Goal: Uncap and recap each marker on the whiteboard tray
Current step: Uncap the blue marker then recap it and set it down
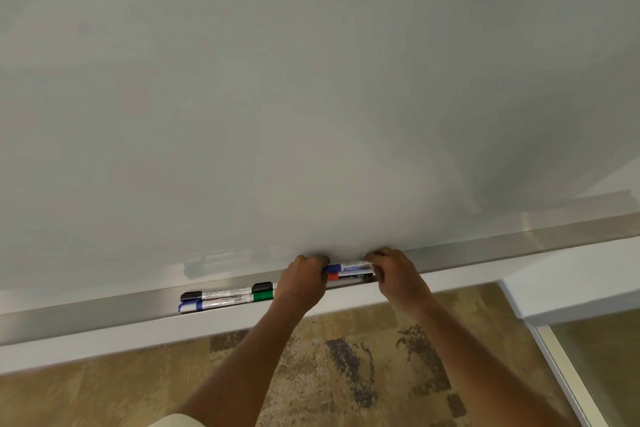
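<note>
Both hands hold one blue marker [348, 267] just above the tray [485, 255], near its middle. The left hand [304, 282] has its fingers closed around the cap end, and the right hand [398, 276] has its fingers closed around the other end. If the cap is coming off or going on, I cannot tell. A red marker [351, 277] lies under it; a black marker [216, 295], another blue marker [214, 304] and a green marker [262, 295] lie toward the left end, all capped, so probably several are left
</note>
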Demonstrator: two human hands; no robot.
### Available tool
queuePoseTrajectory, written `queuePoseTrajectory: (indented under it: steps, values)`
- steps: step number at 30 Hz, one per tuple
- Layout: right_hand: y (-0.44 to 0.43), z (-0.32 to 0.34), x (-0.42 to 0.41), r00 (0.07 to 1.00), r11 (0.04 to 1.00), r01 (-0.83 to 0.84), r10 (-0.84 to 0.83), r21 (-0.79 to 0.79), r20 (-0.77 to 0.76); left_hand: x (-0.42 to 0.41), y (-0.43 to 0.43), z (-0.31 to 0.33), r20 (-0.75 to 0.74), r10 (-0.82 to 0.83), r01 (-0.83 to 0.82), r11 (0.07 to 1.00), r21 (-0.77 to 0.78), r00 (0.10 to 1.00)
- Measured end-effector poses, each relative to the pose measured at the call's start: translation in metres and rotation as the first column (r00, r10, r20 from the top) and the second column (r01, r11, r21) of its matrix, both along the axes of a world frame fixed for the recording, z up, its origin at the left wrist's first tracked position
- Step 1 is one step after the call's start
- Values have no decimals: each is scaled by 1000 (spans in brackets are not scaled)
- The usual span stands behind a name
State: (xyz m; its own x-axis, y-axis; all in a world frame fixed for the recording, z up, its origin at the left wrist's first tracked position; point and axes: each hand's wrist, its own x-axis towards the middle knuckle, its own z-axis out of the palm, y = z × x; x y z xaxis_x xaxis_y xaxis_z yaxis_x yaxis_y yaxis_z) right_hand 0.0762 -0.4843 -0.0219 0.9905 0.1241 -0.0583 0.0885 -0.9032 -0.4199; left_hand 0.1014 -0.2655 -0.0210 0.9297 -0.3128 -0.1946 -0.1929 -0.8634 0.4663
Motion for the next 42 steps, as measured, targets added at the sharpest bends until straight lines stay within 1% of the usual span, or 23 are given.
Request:
queuePoseTrajectory:
  steps: [5, 9, 13, 16, 20, 27, 33, 42]
  values:
    - [1, -5, -5, 1000, 999, -15, 14, -42, -17, 1, 0, -1, -29, -29, 30, 999, 41, 999]
    - [2, -5, -5, 1000, 997, -10, 10, -81, -4, 0, 1, -1, -11, -35, 36, 998, 59, 999]
    - [5, -6, -7, 1000, 997, 13, -11, -73, 28, 0, 2, -3, 11, -60, 60, 997, 46, 998]
    - [6, -9, -10, 999, 997, 4, -1, -76, 42, -1, 2, -5, -3, -77, 77, 996, 36, 997]
    - [8, -13, -13, 1000, 995, -22, 24, -96, 16, -3, 4, -6, -10, -81, 82, 996, 44, 997]
    - [12, -14, -13, 999, 996, -29, 32, -87, 29, -3, 6, -3, -9, -69, 69, 997, 20, 998]
    - [13, -15, -14, 999, 993, -37, 39, -111, 18, -5, 7, -3, -22, -71, 71, 997, 7, 997]
    - [16, -10, -17, 1000, 990, -10, 11, -138, 7, -6, 6, -1, -29, -73, 73, 997, 9, 997]
